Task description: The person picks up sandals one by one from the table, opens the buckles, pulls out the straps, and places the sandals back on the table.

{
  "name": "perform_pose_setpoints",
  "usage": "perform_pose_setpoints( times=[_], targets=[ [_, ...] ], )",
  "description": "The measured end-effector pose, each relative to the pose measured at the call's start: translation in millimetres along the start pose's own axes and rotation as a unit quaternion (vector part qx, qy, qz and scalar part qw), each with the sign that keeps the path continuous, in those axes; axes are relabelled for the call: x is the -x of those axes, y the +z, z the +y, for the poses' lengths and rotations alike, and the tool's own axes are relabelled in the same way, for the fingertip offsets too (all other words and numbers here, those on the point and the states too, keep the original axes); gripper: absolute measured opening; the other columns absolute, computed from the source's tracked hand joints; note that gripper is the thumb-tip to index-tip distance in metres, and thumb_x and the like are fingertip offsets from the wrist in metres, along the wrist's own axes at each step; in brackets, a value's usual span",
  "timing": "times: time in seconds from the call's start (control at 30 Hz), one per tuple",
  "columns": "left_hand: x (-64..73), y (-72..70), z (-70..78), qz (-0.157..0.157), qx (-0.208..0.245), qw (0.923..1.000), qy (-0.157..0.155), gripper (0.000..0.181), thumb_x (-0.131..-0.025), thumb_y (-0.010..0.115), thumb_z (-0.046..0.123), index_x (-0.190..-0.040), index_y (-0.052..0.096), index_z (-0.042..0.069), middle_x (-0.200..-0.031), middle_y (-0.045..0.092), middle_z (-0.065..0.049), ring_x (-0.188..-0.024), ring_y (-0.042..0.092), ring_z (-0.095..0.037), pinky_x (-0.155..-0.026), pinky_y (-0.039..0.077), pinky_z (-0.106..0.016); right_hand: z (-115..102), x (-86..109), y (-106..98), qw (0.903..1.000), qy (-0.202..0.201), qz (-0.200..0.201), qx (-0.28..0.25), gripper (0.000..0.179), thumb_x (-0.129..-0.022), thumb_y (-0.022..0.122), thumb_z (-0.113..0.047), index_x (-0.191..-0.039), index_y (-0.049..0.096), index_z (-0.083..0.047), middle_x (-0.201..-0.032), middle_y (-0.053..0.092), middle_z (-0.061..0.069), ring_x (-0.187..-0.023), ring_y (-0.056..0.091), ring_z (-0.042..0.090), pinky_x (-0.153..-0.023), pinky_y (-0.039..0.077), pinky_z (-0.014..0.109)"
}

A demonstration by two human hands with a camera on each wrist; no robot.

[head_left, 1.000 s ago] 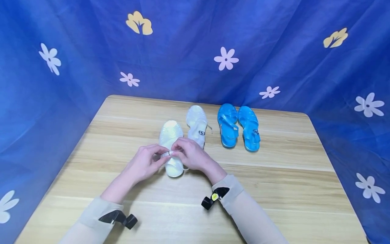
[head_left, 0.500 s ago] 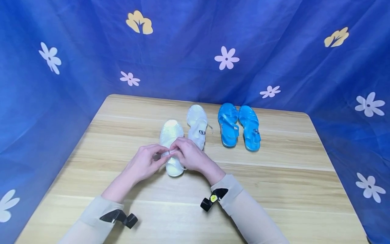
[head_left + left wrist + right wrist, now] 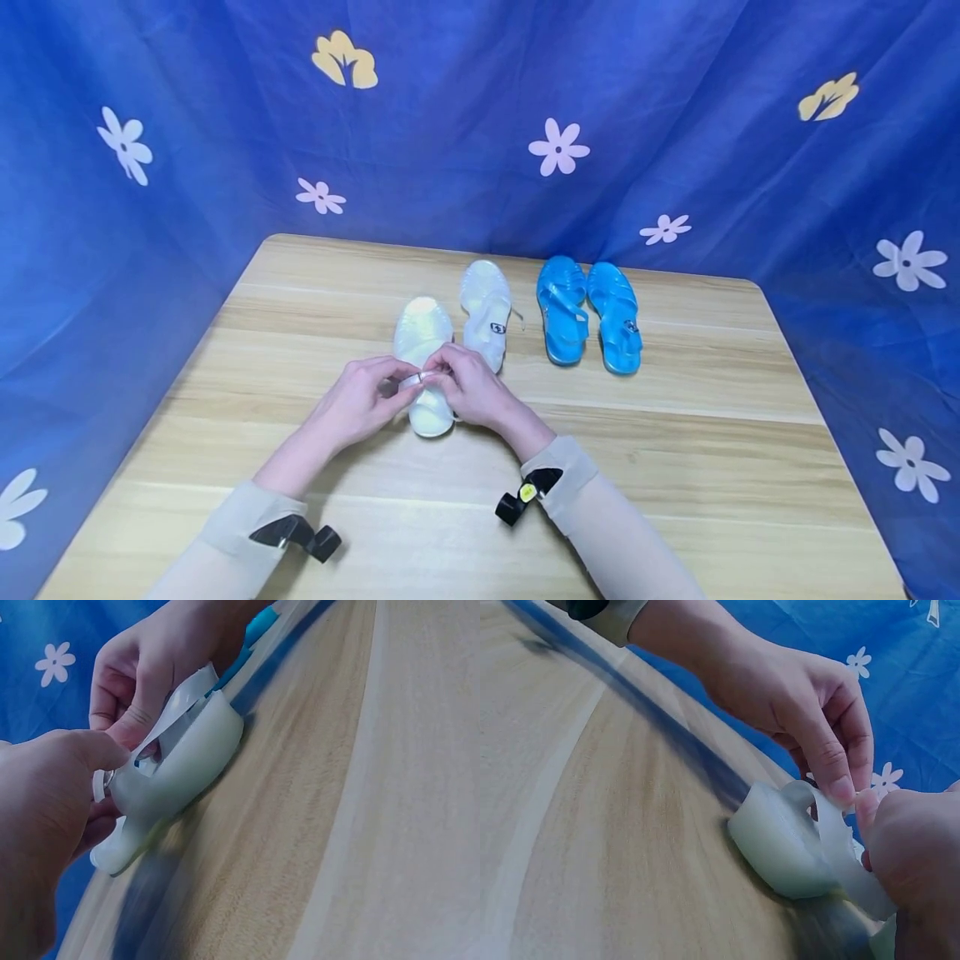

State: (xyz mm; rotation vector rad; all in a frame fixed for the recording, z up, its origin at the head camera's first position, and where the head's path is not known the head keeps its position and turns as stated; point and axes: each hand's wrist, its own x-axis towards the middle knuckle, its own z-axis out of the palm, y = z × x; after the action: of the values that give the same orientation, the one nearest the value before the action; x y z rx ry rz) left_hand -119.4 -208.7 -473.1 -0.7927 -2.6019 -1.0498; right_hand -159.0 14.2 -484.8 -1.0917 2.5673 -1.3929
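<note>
A white jelly sandal point(image 3: 423, 325) lies left of centre on the table, its toe pointing away. Over its middle, my left hand point(image 3: 362, 398) and right hand point(image 3: 472, 386) meet at the sandal strap point(image 3: 412, 382). Thumb and fingers of the left hand pinch the strap near its small buckle point(image 3: 109, 778). From the other side the right hand point(image 3: 922, 840) pinches the same strap, which loops up from the sole's heel end point(image 3: 784, 840). Fingertips partly hide the buckle. A second white sandal point(image 3: 483, 292) with a dark oval mark lies just beyond the right hand.
Two blue jelly sandals point(image 3: 562, 308) point(image 3: 615, 317) lie side by side toward the back right, toes pointing away. The wood-patterned table point(image 3: 675, 467) is bounded at the back and sides by a blue curtain point(image 3: 450, 125) with flower prints.
Both hands keep pinching the strap in nearly the same spot, with only slight finger movement. All the sandals stay where they were.
</note>
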Motion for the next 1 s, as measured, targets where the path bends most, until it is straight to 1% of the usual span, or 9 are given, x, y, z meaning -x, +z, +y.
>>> perform_pose_setpoints(
  times=[0.1, 0.2, 0.3, 0.43, 0.5, 0.63, 0.8, 0.87, 1.0],
  targets=[
    [-0.8, -0.5, 0.4, -0.005, 0.0, 0.9999, -0.011, 0.016, -0.092, 0.083, 0.015, -0.106, 0.079, 0.01, -0.099, 0.077, 0.0, -0.085, 0.073, -0.014, -0.071, 0.062, -0.035, -3, -1.8, -1, 1.0, 0.005, -0.007, -0.003, 0.008, -0.1, 0.073, -0.01, -0.107, 0.071, -0.006, -0.097, 0.067, 0.001, -0.09, 0.062, 0.011, -0.085, 0.052, 0.024],
    [-3.4, -1.0, 1.3, -0.012, -0.009, 0.9997, -0.02, 0.015, -0.09, 0.084, 0.015, -0.102, 0.076, 0.011, -0.097, 0.074, 0.001, -0.084, 0.07, -0.014, -0.072, 0.061, -0.035, -8, -3.7, -4, 0.9995, 0.011, -0.02, -0.019, 0.009, -0.1, 0.073, -0.009, -0.108, 0.072, -0.006, -0.099, 0.068, 0.001, -0.091, 0.062, 0.01, -0.085, 0.052, 0.023],
    [-6.4, -1.2, 2.9, -0.02, -0.028, 0.9992, -0.018, 0.016, -0.089, 0.085, 0.018, -0.1, 0.075, 0.011, -0.096, 0.071, 0.002, -0.085, 0.067, -0.015, -0.074, 0.059, -0.036, -13, -4.0, -6, 0.9985, 0.024, -0.03, -0.04, 0.008, -0.101, 0.072, -0.008, -0.109, 0.072, -0.006, -0.1, 0.069, 0.001, -0.093, 0.062, 0.01, -0.086, 0.052, 0.024],
    [-5.9, -1.3, 4.6, -0.02, -0.05, 0.9985, -0.014, 0.018, -0.089, 0.085, 0.02, -0.101, 0.076, 0.009, -0.097, 0.072, -0.001, -0.085, 0.066, -0.016, -0.074, 0.059, -0.037, -14, -3.1, -7, 0.9965, 0.042, -0.03, -0.066, 0.008, -0.102, 0.071, -0.008, -0.109, 0.074, -0.008, -0.098, 0.07, -0.003, -0.093, 0.063, 0.008, -0.086, 0.053, 0.025],
    [-3.8, -2.0, 5.3, -0.018, -0.047, 0.9985, -0.021, 0.018, -0.09, 0.084, 0.02, -0.102, 0.076, 0.009, -0.097, 0.073, -0.002, -0.084, 0.067, -0.016, -0.073, 0.059, -0.037, -14, -3.0, -8, 0.9965, 0.045, -0.029, -0.065, 0.007, -0.103, 0.071, -0.01, -0.108, 0.075, -0.008, -0.097, 0.07, -0.005, -0.092, 0.063, 0.008, -0.085, 0.053, 0.025],
    [-0.2, -2.1, 5.1, -0.013, -0.035, 0.9988, -0.031, 0.016, -0.09, 0.084, 0.017, -0.102, 0.077, 0.01, -0.096, 0.074, -0.001, -0.081, 0.067, -0.014, -0.069, 0.059, -0.035, -15, -4.4, -7, 0.997, 0.056, -0.033, -0.041, 0.006, -0.102, 0.073, -0.013, -0.105, 0.077, -0.009, -0.094, 0.07, -0.007, -0.089, 0.064, 0.006, -0.083, 0.053, 0.024],
    [2.4, 0.4, 1.2, -0.006, -0.034, 0.9993, -0.015, 0.016, -0.091, 0.084, 0.016, -0.104, 0.078, 0.009, -0.093, 0.074, 0.001, -0.077, 0.065, -0.011, -0.066, 0.057, -0.033, -15, -4.7, -6, 0.9957, 0.075, -0.037, -0.038, 0.004, -0.101, 0.075, -0.013, -0.102, 0.077, -0.01, -0.092, 0.07, -0.007, -0.087, 0.064, 0.007, -0.081, 0.054, 0.023],
    [3.8, 1.1, -0.6, -0.003, -0.027, 0.9995, -0.014, 0.016, -0.091, 0.083, 0.016, -0.105, 0.077, 0.01, -0.096, 0.075, 0.001, -0.08, 0.067, -0.012, -0.069, 0.059, -0.034, -12, -4.3, -7, 0.9955, 0.081, -0.035, -0.034, 0.002, -0.1, 0.074, -0.009, -0.101, 0.076, -0.01, -0.091, 0.069, -0.006, -0.086, 0.063, 0.008, -0.08, 0.054, 0.023],
    [7.5, -0.8, -3.4, 0.019, 0.002, 0.9995, -0.025, 0.016, -0.09, 0.086, 0.014, -0.103, 0.078, 0.011, -0.098, 0.078, 0.0, -0.087, 0.074, -0.016, -0.077, 0.063, -0.041, -6, -3.1, -10, 0.9949, 0.092, -0.027, -0.029, 0.005, -0.1, 0.073, -0.005, -0.101, 0.074, -0.009, -0.091, 0.068, -0.005, -0.086, 0.062, 0.009, -0.08, 0.054, 0.024]
  ],
)
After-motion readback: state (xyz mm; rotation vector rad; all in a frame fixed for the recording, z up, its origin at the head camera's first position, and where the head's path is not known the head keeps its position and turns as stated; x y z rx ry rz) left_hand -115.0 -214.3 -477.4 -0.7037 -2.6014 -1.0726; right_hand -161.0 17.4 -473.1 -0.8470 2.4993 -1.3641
